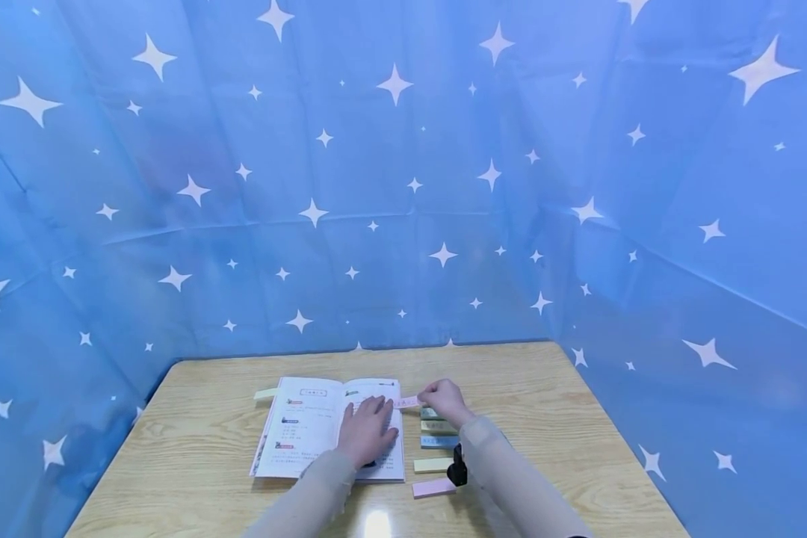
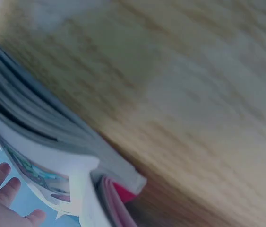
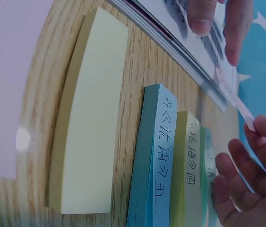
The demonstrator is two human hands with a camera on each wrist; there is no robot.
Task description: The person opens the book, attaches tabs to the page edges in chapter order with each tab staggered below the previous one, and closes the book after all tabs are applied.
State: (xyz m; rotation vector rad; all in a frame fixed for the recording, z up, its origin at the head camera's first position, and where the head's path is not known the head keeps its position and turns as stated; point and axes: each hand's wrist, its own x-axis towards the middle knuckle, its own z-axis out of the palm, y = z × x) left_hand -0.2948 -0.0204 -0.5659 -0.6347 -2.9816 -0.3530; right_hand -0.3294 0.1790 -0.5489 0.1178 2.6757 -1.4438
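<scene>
An open book (image 1: 309, 418) lies on the wooden table. Across its right page my left hand (image 1: 367, 432) is spread flat, fingers straight, pressing the paper; part of it also shows in the left wrist view (image 2: 3, 198). At that page's outer edge, my right hand (image 1: 446, 400) pinches one end of a pink sticky note strip (image 1: 406, 402) between thumb and forefinger. In the right wrist view the strip (image 3: 239, 106) stretches from the pinch to the page, close beside the left fingertips (image 3: 201, 26). Handwriting marks the strip.
Right of the book, sticky note pads form a column: green (image 1: 427, 413), yellow with writing (image 1: 437, 427), blue with writing (image 1: 438, 441), blank pale yellow (image 1: 430, 465) and pink (image 1: 433, 488). A pale tab (image 1: 265, 394) sticks out from the book's left side. Star-patterned blue cloth (image 1: 390, 246) surrounds the table.
</scene>
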